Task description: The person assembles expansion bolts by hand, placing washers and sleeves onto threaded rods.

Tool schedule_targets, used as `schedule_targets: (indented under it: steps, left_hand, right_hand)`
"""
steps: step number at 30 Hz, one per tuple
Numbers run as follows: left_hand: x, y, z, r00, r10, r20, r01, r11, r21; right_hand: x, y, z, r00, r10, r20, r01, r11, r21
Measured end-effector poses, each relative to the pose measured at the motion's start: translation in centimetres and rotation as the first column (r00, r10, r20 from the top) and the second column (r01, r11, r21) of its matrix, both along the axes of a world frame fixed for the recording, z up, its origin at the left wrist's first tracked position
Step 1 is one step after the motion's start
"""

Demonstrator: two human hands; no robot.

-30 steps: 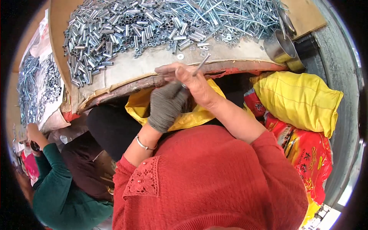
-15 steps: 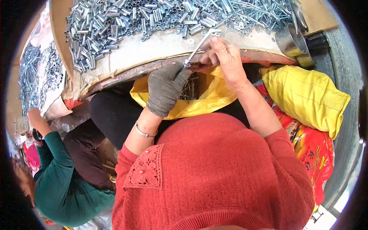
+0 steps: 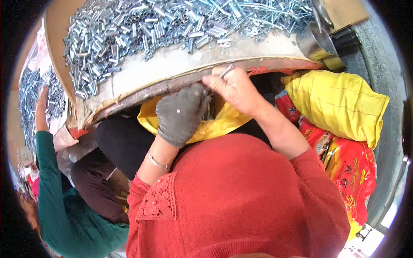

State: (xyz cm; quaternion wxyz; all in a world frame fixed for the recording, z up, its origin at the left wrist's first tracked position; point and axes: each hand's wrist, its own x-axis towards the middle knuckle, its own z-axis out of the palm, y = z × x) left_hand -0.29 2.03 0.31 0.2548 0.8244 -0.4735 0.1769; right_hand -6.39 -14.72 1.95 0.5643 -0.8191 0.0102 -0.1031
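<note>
My left hand (image 3: 180, 114), in a grey knitted glove, is closed above an open yellow sack (image 3: 148, 114) at my lap. Whatever its fingertips pinch is hidden, though a bit of shiny metal shows beside them. Close on its right is my bare right hand (image 3: 236, 91), its fingers curled around a thin metal rod (image 3: 226, 71) whose end sticks out over the knuckles. Thin metal pieces (image 3: 210, 111) lie inside the sack, partly covered by my hands.
A worktop (image 3: 167, 64) ahead carries piled metal sleeves (image 3: 146, 38) and long thin rods (image 3: 258, 17). A metal cup (image 3: 318, 47) lies at its right edge. Full yellow (image 3: 340, 103) and red (image 3: 352, 172) sacks stand right. A co-worker's green sleeve (image 3: 51, 172) reaches to another pile.
Both my hands have come down and closer to me. The rod, before stretched between them with its bent end up, now shows only at my right fingers. The co-worker's arm has extended forward.
</note>
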Motion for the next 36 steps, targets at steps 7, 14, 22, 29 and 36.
schedule_targets:
  steps: [7, 14, 22, 29, 36]
  left_hand:
    - [2.5, 1.7, 1.6, 0.26, -0.42, -0.869, 0.552, 0.803, -0.223]
    - [2.5, 1.0, -2.5, 0.331, -0.231, -0.915, -0.006, 0.969, -0.247]
    - [1.7, 0.6, -1.0, -0.081, -0.275, -0.958, -0.001, 0.961, -0.276]
    - [1.9, 1.7, -2.3, -0.417, -0.734, -0.537, -0.469, 0.679, -0.564]
    - [3.2, 2.1, -1.7, -0.285, -0.943, -0.174, -0.672, 0.325, -0.665]
  right_hand:
    - [-1.9, -1.1, 0.8, 0.904, 0.383, -0.19, -0.353, 0.92, 0.173]
    - [4.9, -9.6, -1.4, 0.965, -0.225, 0.133, 0.258, 0.734, -0.628]
    - [6.7, -10.8, -1.7, 0.926, -0.197, 0.323, 0.352, 0.135, -0.926]
    - [4.3, -9.1, 2.6, 0.7, -0.191, 0.688, 0.707, 0.318, -0.631]
    - [0.6, -6.3, 1.0, 0.928, -0.313, 0.204, 0.338, 0.474, -0.813]
